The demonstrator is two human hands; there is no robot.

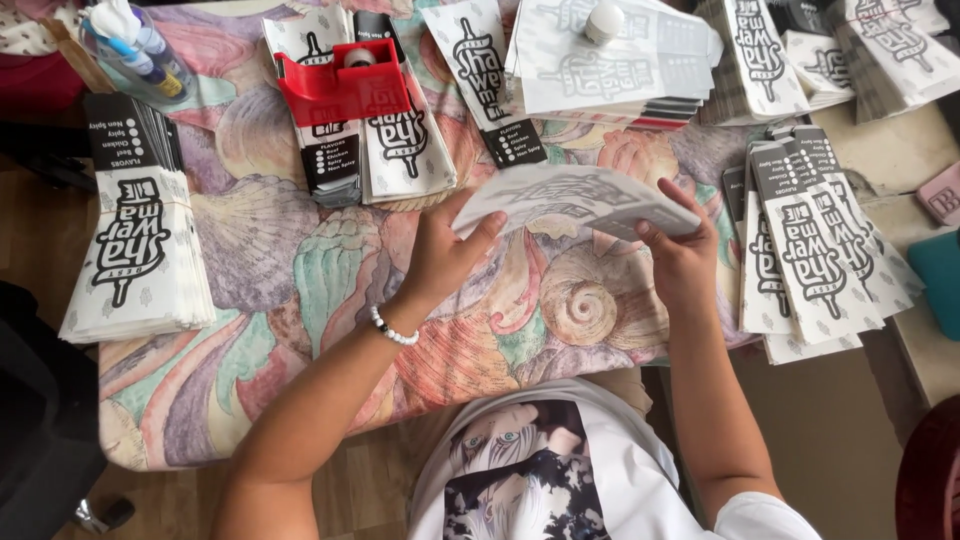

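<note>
Bags (575,198), a thin white sheaf, up off the tablecloth (300,290) between my hands: left hand (440,255) pinches the near-left corner, thumb on top; right hand (680,250) clamps the right end. Red dispenser (340,88) sits beyond them, another stack (140,255) well left.

Table (300,300) w/ pastel seashell-print cloth fills most of view. Wood floor (30,260) left of table & below its near edge. Dark chair (40,430) at table's lower left. Soft daylight.
</note>
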